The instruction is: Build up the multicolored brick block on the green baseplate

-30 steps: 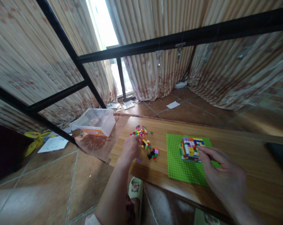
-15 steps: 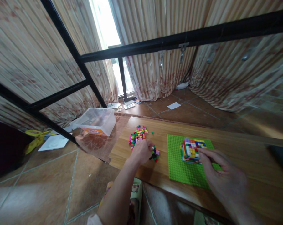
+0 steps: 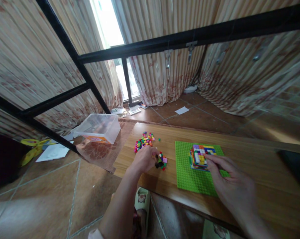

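A green baseplate (image 3: 187, 172) lies on a low wooden table (image 3: 259, 166). On it stands a multicoloured block of small bricks (image 3: 200, 155). My right hand (image 3: 229, 184) rests on the plate, its fingertips touching the block's near right side. A scatter of small loose bricks (image 3: 143, 141) lies to the left of the plate, with a smaller cluster (image 3: 161, 161) nearer me. My left hand (image 3: 143, 159) sits among these, fingers curled down onto the loose bricks; what they pinch is hidden.
A clear plastic tub (image 3: 97, 128) stands on a brown mat at the table's left end. Black metal bars (image 3: 180, 36) cross overhead. Papers and a yellow object (image 3: 33, 149) lie on the tiled floor. A dark item (image 3: 294, 162) sits at the table's right edge.
My left hand moved right from the loose pile to the small cluster near the plate. My right hand stayed against the brick block.
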`<state>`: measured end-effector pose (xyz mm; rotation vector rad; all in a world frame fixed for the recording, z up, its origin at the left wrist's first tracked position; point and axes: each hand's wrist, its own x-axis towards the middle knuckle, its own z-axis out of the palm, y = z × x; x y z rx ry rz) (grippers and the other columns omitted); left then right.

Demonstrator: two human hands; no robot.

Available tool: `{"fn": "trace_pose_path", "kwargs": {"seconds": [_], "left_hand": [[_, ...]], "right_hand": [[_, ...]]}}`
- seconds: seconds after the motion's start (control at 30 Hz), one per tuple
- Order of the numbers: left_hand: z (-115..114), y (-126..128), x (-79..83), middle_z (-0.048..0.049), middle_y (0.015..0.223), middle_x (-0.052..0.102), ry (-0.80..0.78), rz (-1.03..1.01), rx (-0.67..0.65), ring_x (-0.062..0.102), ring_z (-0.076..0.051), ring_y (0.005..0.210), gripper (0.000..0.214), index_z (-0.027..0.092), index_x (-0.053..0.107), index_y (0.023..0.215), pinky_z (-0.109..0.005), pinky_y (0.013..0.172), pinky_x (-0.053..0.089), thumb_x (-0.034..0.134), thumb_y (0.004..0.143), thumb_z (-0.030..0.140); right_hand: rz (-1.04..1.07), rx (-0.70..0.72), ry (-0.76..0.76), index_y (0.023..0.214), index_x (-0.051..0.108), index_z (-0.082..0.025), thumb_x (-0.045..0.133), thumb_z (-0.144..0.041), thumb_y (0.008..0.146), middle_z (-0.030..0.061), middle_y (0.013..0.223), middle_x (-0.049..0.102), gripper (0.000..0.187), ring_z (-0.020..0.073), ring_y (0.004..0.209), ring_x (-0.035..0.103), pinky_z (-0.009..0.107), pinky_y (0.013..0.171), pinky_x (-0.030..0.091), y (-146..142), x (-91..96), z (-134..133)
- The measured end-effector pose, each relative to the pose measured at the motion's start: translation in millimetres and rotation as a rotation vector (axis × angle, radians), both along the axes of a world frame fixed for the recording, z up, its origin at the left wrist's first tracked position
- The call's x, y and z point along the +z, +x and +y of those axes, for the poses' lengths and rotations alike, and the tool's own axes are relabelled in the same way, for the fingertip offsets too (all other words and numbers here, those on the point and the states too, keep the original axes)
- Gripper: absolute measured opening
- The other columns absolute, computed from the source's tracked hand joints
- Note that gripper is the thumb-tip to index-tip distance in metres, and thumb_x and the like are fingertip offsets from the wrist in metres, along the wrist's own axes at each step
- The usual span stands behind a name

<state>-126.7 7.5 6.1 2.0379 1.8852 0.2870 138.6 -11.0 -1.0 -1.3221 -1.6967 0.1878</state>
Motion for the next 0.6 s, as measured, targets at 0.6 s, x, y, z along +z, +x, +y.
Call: {"fn": "trace_pose_path", "kwargs": {"seconds": [0.6], "left_hand": [[-2.5, 8.3, -2.2, -0.0030, 0.080, 0.065, 0.049, 0.024, -0.010, 0.061, -0.017, 0.078, 0.013, 0.023, 0.074, 0.082, -0.025, 0.070, 0.044, 0.062, 0.078, 0.027]], "right_hand": [[0.007, 0.020, -0.037, 0.097, 0.071, -0.023, 0.053, -0.038, 0.092, 0.0033, 0.102, 0.073, 0.024, 0.0180, 0.095, 0.069, 0.032, 0.090, 0.053, 0.0, -1.9, -1.6]]}}
